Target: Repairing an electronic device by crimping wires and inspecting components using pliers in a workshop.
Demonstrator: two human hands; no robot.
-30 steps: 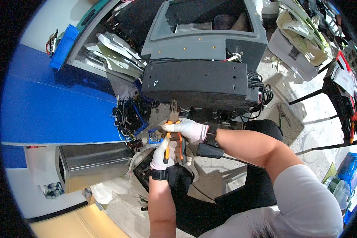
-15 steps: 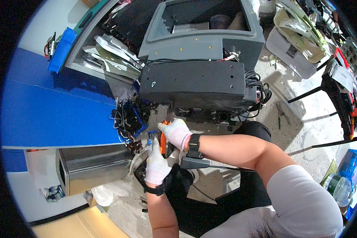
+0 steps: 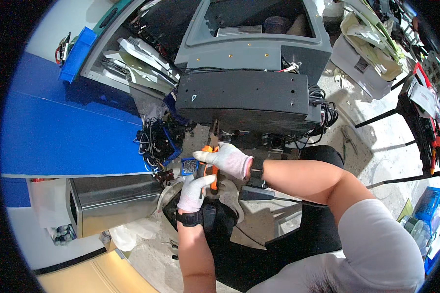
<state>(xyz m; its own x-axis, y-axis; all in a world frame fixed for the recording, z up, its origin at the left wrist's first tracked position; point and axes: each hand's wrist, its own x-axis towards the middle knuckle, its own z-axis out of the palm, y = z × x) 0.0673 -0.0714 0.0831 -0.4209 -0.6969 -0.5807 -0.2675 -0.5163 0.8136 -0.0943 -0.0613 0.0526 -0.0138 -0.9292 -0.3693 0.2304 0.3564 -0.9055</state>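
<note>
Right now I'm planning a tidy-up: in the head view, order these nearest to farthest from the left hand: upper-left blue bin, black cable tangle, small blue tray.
1. Small blue tray, just beyond the left hand.
2. Black cable tangle, farther up-left.
3. Blue bin, far upper left.

1 head-worn fisheye view, steeply downward

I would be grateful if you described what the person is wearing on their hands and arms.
The left hand and right hand wear whitish gloves, the right one with a pinkish cuff. Each wrist has a dark band. A black box with a dark cable shows beside the right wrist. The right upper arm has a plain white short sleeve.
</note>
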